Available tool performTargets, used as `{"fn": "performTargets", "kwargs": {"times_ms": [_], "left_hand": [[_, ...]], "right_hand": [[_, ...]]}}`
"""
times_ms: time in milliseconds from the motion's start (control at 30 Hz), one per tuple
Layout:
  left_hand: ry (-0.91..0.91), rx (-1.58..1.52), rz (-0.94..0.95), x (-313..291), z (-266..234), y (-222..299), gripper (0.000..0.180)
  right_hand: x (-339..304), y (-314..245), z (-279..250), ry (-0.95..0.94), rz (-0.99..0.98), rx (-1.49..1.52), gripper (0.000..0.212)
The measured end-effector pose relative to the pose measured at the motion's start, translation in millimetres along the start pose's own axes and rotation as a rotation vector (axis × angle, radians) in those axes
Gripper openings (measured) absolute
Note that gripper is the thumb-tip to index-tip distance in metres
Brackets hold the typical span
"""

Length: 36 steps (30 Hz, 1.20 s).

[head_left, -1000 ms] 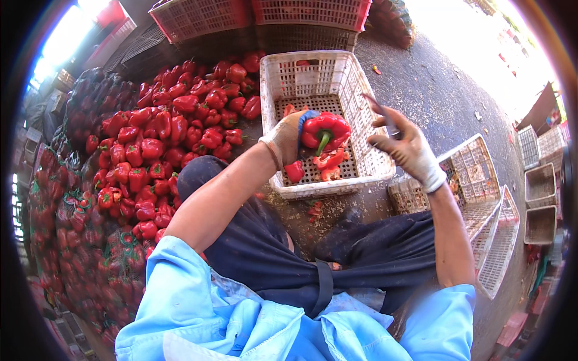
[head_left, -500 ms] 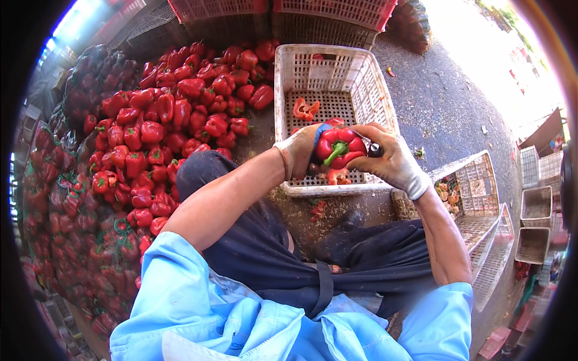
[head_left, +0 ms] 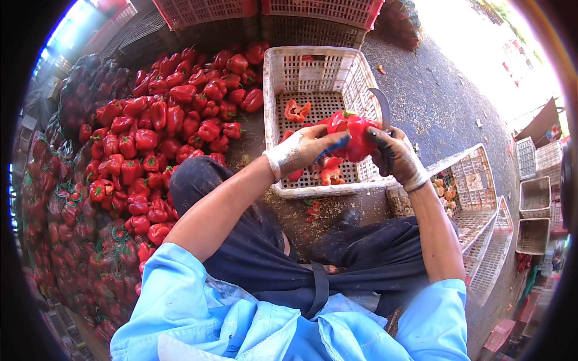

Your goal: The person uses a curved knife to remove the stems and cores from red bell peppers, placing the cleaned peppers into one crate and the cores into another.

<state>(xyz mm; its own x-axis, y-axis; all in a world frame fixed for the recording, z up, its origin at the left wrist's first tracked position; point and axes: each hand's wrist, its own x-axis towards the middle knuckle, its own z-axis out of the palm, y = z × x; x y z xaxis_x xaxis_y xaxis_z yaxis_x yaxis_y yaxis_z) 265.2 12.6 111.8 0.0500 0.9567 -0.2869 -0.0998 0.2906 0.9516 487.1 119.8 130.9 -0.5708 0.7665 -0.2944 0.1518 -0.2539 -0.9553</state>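
Note:
A whole red bell pepper (head_left: 363,141) is gripped by my gloved left hand (head_left: 301,150), its green stem tilted up and away. At the pepper's right side, my gloved right hand (head_left: 400,159) is closed on a knife, whose curved blade (head_left: 383,105) points up beyond the fingers. The handle is hidden in the palm. Both hands are over a white plastic crate (head_left: 364,81). Inside it lie a cut pepper piece (head_left: 297,111) and another red piece (head_left: 332,175) under the hands.
A large heap of red peppers (head_left: 144,138) lies to the left, with filled net bags (head_left: 66,240) beside it. A tilted crate (head_left: 475,180) holding pepper scraps (head_left: 445,191) is at the right. Red crates (head_left: 208,12) stand at the far side. My knees flank the white crate's near side.
The pepper has been turned so its stem now points away instead of toward me. My right hand has rotated, bringing the curved blade up into sight.

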Motion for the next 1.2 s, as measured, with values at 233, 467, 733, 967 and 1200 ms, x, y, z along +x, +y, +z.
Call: {"fn": "performTargets", "kwargs": {"times_ms": [233,467,733,967,1200], "left_hand": [[-0.039,-0.271,0.209,4.9,-5.9,-6.8,0.055],[-0.074,-0.282,0.119,2.4,-12.1,-3.7,0.054],[-0.097,-0.377,0.122,3.6,-11.3,-6.4,0.049],[-0.115,-0.306,0.111,-0.2,-12.5,2.1,0.052],[0.042,-0.289,0.177,5.8,-11.1,-8.9,0.045]], "right_hand": [[-2.3,-8.2,2.8,-0.051,0.016,0.069,0.041],[11.0,4.6,-14.6,-0.111,0.034,-0.18,0.035],[17.3,11.1,-11.1,-0.118,0.137,0.045,0.035],[16.3,8.3,-13.0,-0.136,0.139,0.068,0.032],[9.8,-5.3,11.6,0.017,-0.027,0.043,0.027]]}}
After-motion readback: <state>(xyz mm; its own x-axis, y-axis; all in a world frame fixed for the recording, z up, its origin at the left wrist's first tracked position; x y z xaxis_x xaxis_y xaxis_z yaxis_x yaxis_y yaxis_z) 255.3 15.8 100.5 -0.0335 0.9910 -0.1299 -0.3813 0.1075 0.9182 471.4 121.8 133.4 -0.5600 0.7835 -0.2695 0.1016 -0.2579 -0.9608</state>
